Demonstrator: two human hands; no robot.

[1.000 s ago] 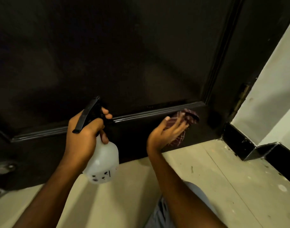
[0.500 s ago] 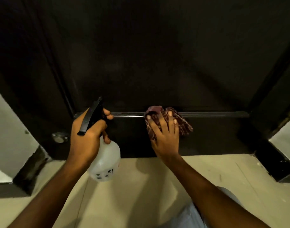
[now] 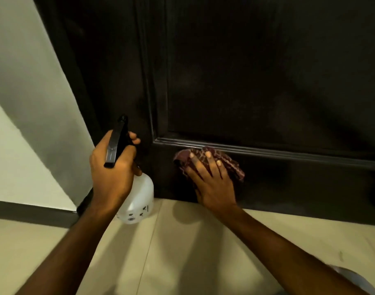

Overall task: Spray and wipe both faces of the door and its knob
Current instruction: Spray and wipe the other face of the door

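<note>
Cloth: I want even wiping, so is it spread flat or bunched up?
Bunched: the cloth lies in crumpled folds under the right hand, whose straight fingers press it to the door.

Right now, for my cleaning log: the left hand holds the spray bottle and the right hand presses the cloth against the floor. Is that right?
Wrong surface. The head view shows the right hand pressing the cloth against the bottom of the door, just under the panel moulding. The left hand does hold the spray bottle.
</note>
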